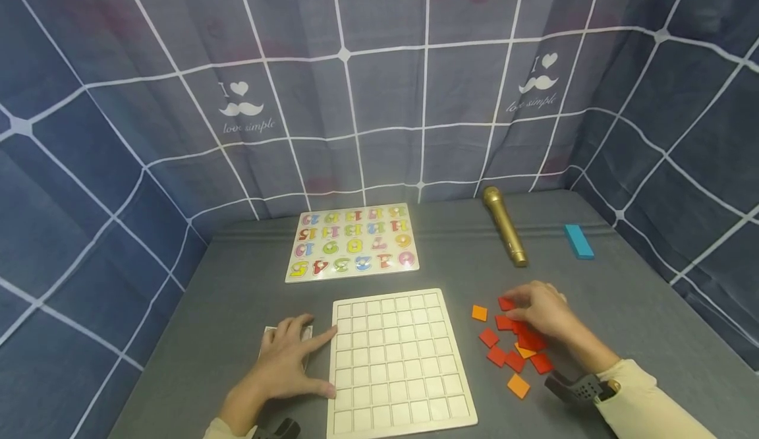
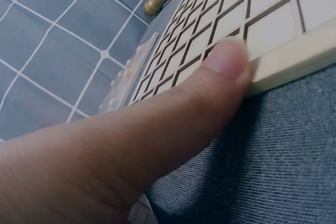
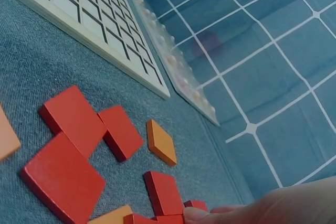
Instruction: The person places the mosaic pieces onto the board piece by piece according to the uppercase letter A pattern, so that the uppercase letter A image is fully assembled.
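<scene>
Blue white-lined curtains [image 1: 385, 89] back a grey cloth surface [image 1: 225, 281]. Right of a pale wooden grid board [image 1: 394, 360] lie red square tiles [image 1: 496, 356] and orange square tiles [image 1: 518, 386]; the right hand [image 1: 542, 310] touches red ones, though whether it grips any cannot be told. The left hand [image 1: 284, 366], fingers spread, touches the board's left edge. Farther lie a multicoloured number puzzle [image 1: 351, 238], golden microphone [image 1: 504, 227] and turquoise rectangular block [image 1: 578, 241].

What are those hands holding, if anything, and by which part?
The left hand holds nothing; its thumb touches the grid board at its edge. The right hand is among red tiles; whether it pinches one is unclear.
</scene>
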### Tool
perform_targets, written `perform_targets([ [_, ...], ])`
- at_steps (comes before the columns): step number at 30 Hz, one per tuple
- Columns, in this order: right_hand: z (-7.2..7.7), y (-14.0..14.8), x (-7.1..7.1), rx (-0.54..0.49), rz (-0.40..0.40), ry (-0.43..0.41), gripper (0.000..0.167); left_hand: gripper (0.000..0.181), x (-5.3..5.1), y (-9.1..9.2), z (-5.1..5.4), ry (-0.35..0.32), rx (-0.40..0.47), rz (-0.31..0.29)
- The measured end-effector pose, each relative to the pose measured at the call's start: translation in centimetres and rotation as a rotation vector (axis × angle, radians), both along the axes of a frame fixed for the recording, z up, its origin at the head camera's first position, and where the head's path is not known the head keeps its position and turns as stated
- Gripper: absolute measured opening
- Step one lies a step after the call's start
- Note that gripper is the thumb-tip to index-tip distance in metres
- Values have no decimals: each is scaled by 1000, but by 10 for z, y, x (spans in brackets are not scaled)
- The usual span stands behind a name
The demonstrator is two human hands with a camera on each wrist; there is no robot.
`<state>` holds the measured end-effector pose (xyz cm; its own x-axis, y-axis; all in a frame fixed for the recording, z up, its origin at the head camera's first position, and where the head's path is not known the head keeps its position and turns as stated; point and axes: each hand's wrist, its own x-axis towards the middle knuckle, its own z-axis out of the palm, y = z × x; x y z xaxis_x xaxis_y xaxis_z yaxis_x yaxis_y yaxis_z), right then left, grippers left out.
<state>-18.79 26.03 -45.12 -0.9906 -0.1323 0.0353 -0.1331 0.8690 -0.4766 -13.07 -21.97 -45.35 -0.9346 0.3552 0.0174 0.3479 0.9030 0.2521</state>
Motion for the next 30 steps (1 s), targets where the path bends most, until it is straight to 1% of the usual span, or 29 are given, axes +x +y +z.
perform_targets([
  [3, 0, 0, -1, 3, -1, -3, 32, 107, 2, 0, 0, 2, -2, -14],
  [9, -1, 3, -4, 11, 0, 14, 32, 105, 1, 1, -2, 48, -22, -30],
  [11, -2, 4, -6, 11, -1, 18, 32, 105, 0, 2, -3, 55, -35, -37],
  [13, -2, 5, -7, 11, -4, 19, 31, 105, -1, 5, -5, 48, -44, -41],
  [15, -3, 5, -9, 9, -4, 21, 30, 104, -4, 9, -7, 29, -49, -42],
  [17, -3, 5, -9, 3, -11, 28, 31, 103, -9, 15, -10, 7, -44, -46],
  [19, -2, 5, -10, -7, -25, 34, 32, 103, -15, 22, -10, -6, -45, -46],
  [24, 1, 2, -9, -26, -45, 48, 36, 100, -26, 31, -4, -2, -61, -55],
  [27, 4, -2, -8, -31, -43, 46, 36, 100, -30, 34, -2, -23, -54, -58],
  [30, 6, -8, -9, -36, -25, 51, 36, 100, -34, 35, -2, -56, -34, -63],
])
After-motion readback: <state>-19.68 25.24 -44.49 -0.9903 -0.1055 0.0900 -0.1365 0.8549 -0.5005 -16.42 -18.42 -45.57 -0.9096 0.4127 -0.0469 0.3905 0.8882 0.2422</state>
